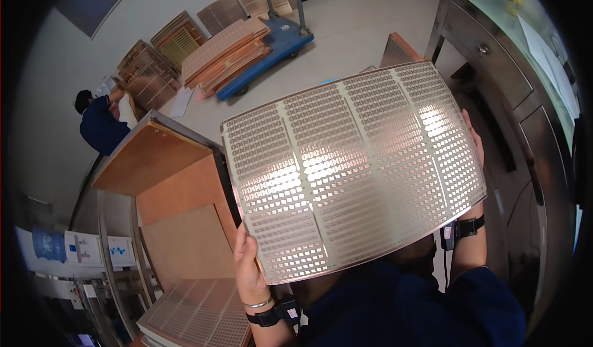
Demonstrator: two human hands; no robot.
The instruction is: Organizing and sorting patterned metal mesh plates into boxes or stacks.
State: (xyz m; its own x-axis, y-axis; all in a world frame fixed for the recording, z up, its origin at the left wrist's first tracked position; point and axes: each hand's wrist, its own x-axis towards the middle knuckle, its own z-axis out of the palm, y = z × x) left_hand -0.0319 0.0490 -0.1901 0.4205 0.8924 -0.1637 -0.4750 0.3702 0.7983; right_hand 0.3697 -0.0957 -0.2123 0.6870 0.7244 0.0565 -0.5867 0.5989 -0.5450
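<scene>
**Q:** Head view, far left to right: what lies along the left side?

**A:** At far left a second person in a dark blue top [102, 125] bends beside leaning patterned boards [148, 75]. Near left, low in the frame, a blue water bottle [49, 243] stands by white boxes. A wooden rack with brown shelves [167, 180] rises between these and the wearer; a stack of perforated sheets [197, 313] lies at its near end. Further off, a blue flat trolley [278, 47] carries a pile of copper-toned panels [225, 50].

**Q:** What occupies the centre, and how is it held?

**A:** A large, thin metal panel [355, 168], pale gold and cut into columns of small rectangular openings, is raised in front of the wearer, tilted so that its right end sits farther away. Light reflects brightly off several patches. The left hand [247, 267] clasps its near left corner, thumb on the facing surface and fingers behind. The right hand [475, 143] closes on the right edge; only fingertips show past the panel. Both wrists wear black straps [275, 315].

**Q:** And to the right?

**A:** A stainless-steel cabinet [506, 81] with a knob and a glassy top runs along the right side, well apart from the panel.
</scene>
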